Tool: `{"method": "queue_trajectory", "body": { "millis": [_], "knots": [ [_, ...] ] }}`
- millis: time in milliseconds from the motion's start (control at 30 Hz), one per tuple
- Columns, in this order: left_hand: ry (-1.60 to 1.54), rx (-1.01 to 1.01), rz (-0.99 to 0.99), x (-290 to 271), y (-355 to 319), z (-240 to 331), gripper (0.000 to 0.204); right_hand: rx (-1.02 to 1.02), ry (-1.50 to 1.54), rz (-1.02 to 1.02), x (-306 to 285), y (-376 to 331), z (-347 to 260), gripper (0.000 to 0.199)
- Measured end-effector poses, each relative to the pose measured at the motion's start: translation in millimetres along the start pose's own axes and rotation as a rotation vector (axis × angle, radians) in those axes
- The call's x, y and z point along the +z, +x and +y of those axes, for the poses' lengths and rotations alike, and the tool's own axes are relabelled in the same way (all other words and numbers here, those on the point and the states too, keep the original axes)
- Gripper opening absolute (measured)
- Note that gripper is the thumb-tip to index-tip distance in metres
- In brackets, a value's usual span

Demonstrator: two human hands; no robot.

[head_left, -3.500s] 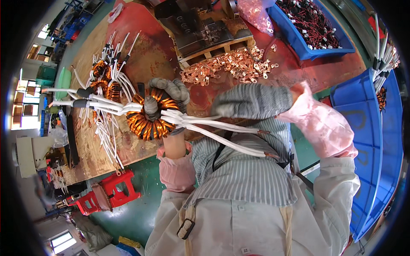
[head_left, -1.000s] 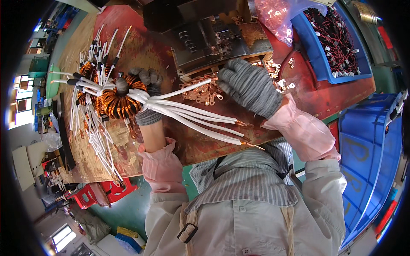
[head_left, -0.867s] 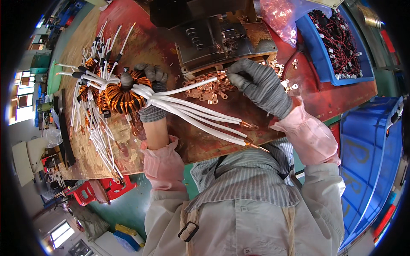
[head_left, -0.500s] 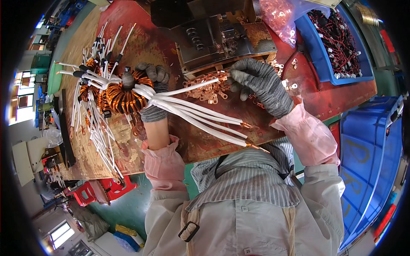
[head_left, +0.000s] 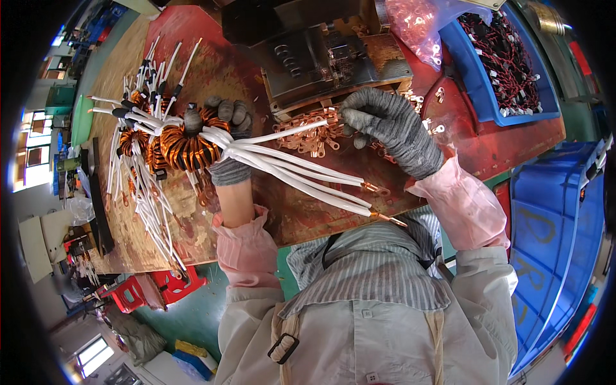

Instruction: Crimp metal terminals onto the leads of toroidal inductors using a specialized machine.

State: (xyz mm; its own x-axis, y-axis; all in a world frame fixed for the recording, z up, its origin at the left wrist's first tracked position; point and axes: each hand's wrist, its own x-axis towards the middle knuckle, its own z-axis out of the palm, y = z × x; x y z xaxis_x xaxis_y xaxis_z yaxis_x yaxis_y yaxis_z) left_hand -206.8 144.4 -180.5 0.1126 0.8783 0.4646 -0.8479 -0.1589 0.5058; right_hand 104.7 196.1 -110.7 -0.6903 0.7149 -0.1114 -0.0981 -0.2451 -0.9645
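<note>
Coil: we are gripping it above the desk, left hand curled, thumb through its hole. Right hand: we are pinching just beside the upper wire's tip, possibly on a copper tab; straight alignment is serving best.

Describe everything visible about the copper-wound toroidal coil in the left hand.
The toroidal coil is a thick ring of glossy, orange-copper wire with dark gaps between some turns. White leads fan out rightward, ending in copper-coloured tips; others, with black sleeves, run left. The gloved left hand grips it above the worktable, thumb at the centre hole. Contact with the neighbouring coils cannot be told.
</note>
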Motion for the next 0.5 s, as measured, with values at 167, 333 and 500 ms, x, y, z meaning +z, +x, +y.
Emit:
{"method": "queue_trajectory", "body": {
  "millis": [167, 333, 500],
  "knots": [
    [-0.063, -0.012, 0.061, 10, 1, -3, 0.052, -0.038, 0.05, 0.013, -4, 5, -5, 0.018],
    [-0.018, 0.017, 0.324, 32, 15, 7, 0.046, -0.21, 0.085, -0.053, -10, 21, -11, 0.014],
    [0.087, 0.054, 0.334, 39, 31, 13, 0.048, -0.229, 0.022, -0.001, -17, 39, -14, 0.014]
  ]
}}
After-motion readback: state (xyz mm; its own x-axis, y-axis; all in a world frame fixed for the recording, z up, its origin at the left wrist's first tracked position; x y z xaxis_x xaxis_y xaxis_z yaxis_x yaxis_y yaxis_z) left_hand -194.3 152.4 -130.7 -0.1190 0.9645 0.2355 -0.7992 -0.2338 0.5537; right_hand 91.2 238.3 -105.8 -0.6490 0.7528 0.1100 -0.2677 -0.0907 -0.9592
